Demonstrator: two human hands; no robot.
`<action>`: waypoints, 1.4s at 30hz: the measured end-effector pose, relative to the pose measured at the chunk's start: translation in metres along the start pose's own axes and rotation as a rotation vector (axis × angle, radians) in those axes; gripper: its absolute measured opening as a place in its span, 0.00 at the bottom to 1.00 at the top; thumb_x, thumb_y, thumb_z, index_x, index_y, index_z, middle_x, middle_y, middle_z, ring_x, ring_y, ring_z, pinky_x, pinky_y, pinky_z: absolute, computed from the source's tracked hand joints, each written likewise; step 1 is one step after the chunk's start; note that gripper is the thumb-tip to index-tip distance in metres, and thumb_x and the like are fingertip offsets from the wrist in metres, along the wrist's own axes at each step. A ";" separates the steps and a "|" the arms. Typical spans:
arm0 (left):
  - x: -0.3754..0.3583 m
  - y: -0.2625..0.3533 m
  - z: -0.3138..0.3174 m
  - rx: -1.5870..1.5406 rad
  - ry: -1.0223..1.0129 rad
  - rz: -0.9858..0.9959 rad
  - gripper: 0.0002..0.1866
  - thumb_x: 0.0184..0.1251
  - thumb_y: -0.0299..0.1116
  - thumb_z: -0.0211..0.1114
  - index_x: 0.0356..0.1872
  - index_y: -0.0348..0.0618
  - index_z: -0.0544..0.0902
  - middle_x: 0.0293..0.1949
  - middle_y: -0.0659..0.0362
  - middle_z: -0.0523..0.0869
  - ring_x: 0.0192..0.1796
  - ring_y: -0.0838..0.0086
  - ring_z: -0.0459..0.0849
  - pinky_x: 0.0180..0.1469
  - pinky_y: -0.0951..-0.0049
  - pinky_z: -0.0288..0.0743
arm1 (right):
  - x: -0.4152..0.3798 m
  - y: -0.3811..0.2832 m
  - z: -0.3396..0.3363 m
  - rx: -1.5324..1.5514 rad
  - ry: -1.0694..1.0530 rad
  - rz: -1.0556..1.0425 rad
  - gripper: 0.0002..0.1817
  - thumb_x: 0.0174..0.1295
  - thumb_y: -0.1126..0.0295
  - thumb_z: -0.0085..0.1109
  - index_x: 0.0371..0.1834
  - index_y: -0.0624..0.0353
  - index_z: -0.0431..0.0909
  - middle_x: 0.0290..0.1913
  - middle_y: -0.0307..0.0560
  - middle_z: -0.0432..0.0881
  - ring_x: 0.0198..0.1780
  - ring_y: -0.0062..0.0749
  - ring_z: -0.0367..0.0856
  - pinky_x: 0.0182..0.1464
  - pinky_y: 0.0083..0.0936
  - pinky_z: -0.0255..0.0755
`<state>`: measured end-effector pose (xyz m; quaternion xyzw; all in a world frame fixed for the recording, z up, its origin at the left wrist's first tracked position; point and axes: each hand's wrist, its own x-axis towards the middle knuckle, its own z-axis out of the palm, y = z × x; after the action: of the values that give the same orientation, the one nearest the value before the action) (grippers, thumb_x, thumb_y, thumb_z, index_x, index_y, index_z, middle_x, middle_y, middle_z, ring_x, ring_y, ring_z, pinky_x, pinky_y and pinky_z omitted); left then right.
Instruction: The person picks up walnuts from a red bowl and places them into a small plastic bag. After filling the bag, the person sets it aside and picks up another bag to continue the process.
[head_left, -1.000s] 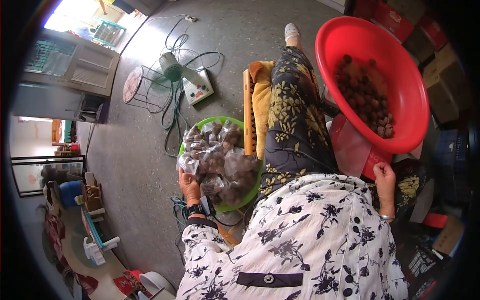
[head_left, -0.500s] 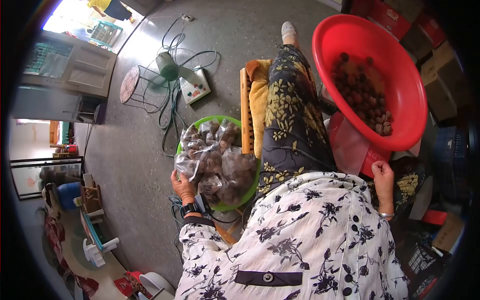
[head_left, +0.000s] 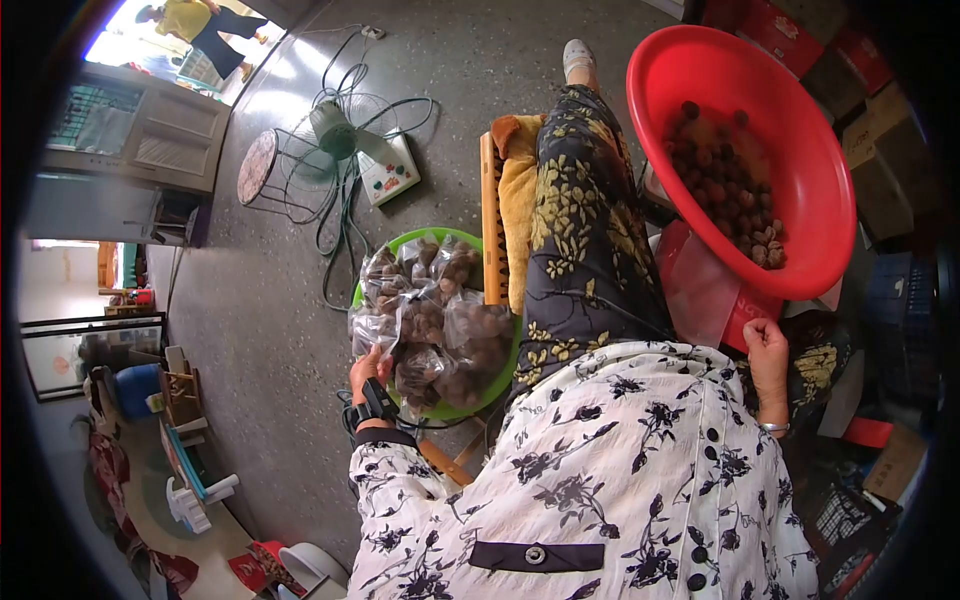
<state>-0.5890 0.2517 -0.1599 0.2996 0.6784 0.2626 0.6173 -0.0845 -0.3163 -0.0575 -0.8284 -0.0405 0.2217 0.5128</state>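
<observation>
A round green tray (head_left: 495, 388) on my left holds several clear plastic bags (head_left: 425, 318) filled with brown, walnut-like nuts. My left hand (head_left: 368, 374) is at the tray's near left rim, its fingertips closed together at the lower edge of one bag of walnuts (head_left: 374, 328). Over my right knee, my right hand (head_left: 767, 352) is curled closed; what it holds, if anything, is hidden. Just beyond that hand lies a clear, flat plastic bag (head_left: 698, 300). Loose walnuts (head_left: 725, 180) lie in a large red basin (head_left: 815, 215), which appears tilted in this view.
A fan (head_left: 335, 135) stands on the floor amid looped cables, beside a round stool (head_left: 258, 168). A yellow cloth (head_left: 516, 185) hangs over a wooden edge by my leg. Cardboard boxes (head_left: 885, 150) are stacked at right. Another person (head_left: 200, 25) is at the far doorway.
My left hand has drawn back slightly towards me and turned, its fingertips still at the bag. My right hand stays put. The person at the doorway has come further into view.
</observation>
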 end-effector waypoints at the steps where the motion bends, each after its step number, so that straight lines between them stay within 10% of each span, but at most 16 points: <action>1: -0.003 0.000 0.001 -0.030 -0.005 -0.024 0.15 0.68 0.31 0.73 0.48 0.37 0.77 0.43 0.54 0.84 0.37 0.63 0.86 0.38 0.63 0.89 | 0.000 0.000 0.000 0.006 -0.002 -0.002 0.03 0.70 0.74 0.62 0.40 0.61 0.80 0.33 0.29 0.75 0.35 0.12 0.68 0.38 0.14 0.65; 6: -0.049 0.006 0.028 0.026 0.004 0.008 0.18 0.70 0.26 0.70 0.57 0.34 0.75 0.44 0.55 0.83 0.46 0.60 0.86 0.52 0.58 0.87 | -0.002 -0.005 0.002 0.004 0.001 -0.006 0.03 0.70 0.74 0.62 0.40 0.61 0.80 0.34 0.29 0.75 0.35 0.12 0.68 0.38 0.14 0.66; 11: -0.015 -0.014 0.008 -0.037 -0.058 -0.044 0.14 0.71 0.28 0.69 0.51 0.30 0.79 0.46 0.54 0.85 0.44 0.64 0.87 0.44 0.65 0.87 | 0.004 0.013 0.002 -0.007 0.013 -0.083 0.04 0.70 0.70 0.63 0.41 0.58 0.80 0.28 0.26 0.74 0.24 0.09 0.64 0.26 0.13 0.58; 17: -0.014 -0.028 0.014 -0.092 -0.075 0.045 0.14 0.72 0.30 0.70 0.51 0.31 0.81 0.43 0.55 0.85 0.43 0.65 0.87 0.41 0.67 0.86 | 0.000 -0.001 0.003 -0.018 0.011 -0.036 0.03 0.68 0.74 0.63 0.38 0.61 0.81 0.32 0.28 0.76 0.32 0.12 0.68 0.35 0.15 0.65; 27: -0.002 0.016 0.013 0.679 0.528 0.146 0.24 0.60 0.37 0.75 0.52 0.31 0.83 0.42 0.50 0.85 0.34 0.64 0.83 0.31 0.68 0.83 | 0.001 0.002 0.008 0.000 0.052 -0.078 0.03 0.68 0.74 0.63 0.40 0.62 0.82 0.33 0.30 0.78 0.33 0.14 0.70 0.36 0.17 0.67; 32: 0.014 0.078 0.081 0.401 0.005 0.523 0.20 0.63 0.29 0.68 0.54 0.36 0.77 0.33 0.63 0.79 0.27 0.79 0.76 0.23 0.72 0.73 | -0.003 -0.009 0.015 -0.104 0.110 -0.182 0.06 0.65 0.73 0.65 0.37 0.66 0.83 0.29 0.43 0.84 0.34 0.22 0.80 0.39 0.25 0.76; 35: -0.101 0.108 0.208 0.224 -0.155 0.690 0.18 0.65 0.27 0.68 0.55 0.41 0.77 0.37 0.67 0.80 0.33 0.83 0.77 0.32 0.77 0.73 | -0.006 -0.009 0.021 -0.067 0.120 -0.220 0.06 0.63 0.73 0.65 0.36 0.65 0.84 0.32 0.48 0.87 0.34 0.28 0.84 0.39 0.28 0.77; 42: -0.272 0.046 0.388 0.900 -1.191 0.970 0.09 0.67 0.22 0.68 0.47 0.40 0.86 0.41 0.58 0.87 0.43 0.74 0.86 0.42 0.73 0.79 | -0.004 -0.005 0.034 -0.082 -0.004 -0.164 0.06 0.60 0.72 0.68 0.35 0.63 0.83 0.29 0.49 0.86 0.32 0.35 0.86 0.38 0.31 0.78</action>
<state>-0.1833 0.0788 0.0200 0.8549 0.0823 0.0043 0.5122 -0.1016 -0.2870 -0.0650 -0.8421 -0.1185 0.1788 0.4948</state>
